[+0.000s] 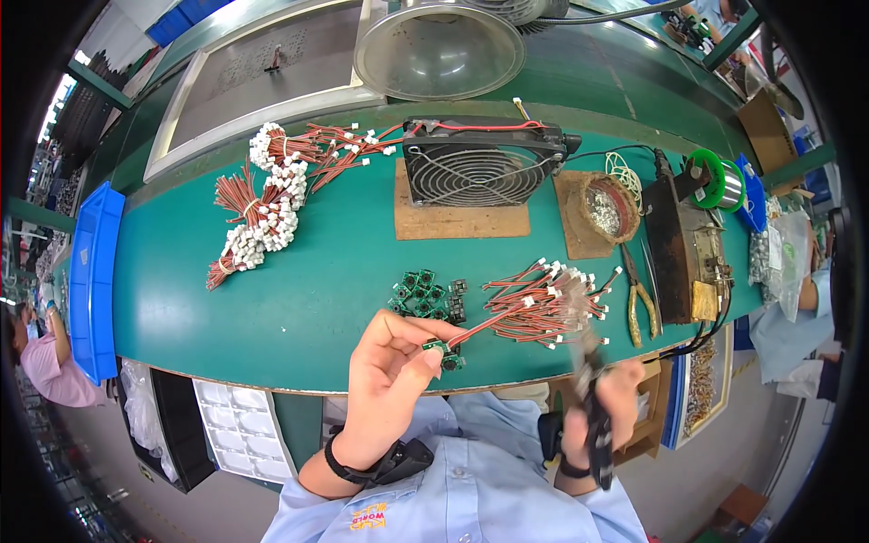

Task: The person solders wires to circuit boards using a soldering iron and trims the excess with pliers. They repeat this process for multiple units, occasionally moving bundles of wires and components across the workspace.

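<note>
My left hand (pixel 387 369) pinches a small green circuit board (pixel 452 362) between thumb and fingertips, over the table's near edge. A red and brown wire lead (pixel 489 326) with a white connector runs from the board to the upper right. Further right, my right hand (pixel 617 398) is closed around a black-handled tool (pixel 597 421); motion smears its upper end, so its kind cannot be made out. Beyond the left hand lies a cluster of small green boards with black parts (pixel 421 291). Loose wire leads (pixel 552 308) with white connectors spread beside it.
Bundled wire leads (pixel 262 213) lie at the far left, near a blue tray (pixel 95 281). A black fan (pixel 484 167) stands at the back. To the right are a round container (pixel 608 208), yellow-handled pliers (pixel 641 312), a dark metal box (pixel 670 253) and a solder spool (pixel 722 184).
</note>
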### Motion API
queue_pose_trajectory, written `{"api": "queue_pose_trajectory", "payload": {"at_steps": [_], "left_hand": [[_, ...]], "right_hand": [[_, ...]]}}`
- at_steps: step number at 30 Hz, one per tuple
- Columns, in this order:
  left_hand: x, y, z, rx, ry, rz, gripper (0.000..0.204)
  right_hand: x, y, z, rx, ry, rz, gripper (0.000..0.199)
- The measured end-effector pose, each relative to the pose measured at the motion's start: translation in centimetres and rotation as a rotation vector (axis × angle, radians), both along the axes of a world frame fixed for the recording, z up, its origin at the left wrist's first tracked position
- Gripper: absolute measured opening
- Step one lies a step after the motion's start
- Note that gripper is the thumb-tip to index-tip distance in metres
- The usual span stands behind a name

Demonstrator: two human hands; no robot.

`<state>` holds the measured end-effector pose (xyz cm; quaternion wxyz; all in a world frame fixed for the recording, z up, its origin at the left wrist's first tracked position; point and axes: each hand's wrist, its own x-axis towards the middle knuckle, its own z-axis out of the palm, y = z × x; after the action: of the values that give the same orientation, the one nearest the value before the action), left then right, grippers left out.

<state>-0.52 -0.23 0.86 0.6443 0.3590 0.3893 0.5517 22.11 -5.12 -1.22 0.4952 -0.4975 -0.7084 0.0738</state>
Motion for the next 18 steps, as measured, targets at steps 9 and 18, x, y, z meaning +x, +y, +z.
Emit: {"api": "queue_pose_trajectory", "payload": {"at_steps": [9,18], "left_hand": [[-0.2,-0.1,0.0,-0.073,-0.007,0.042,0.010],[-2.0,-0.6,-0.8,0.038,0.120,0.244,0.011]], "right_hand": [[0.5,5.2,-1.9,-0.279,0.276,-0.359,0.037],[-0.9,5.7,0.0,-0.100,-0.130,-0.279,0.031]]}}
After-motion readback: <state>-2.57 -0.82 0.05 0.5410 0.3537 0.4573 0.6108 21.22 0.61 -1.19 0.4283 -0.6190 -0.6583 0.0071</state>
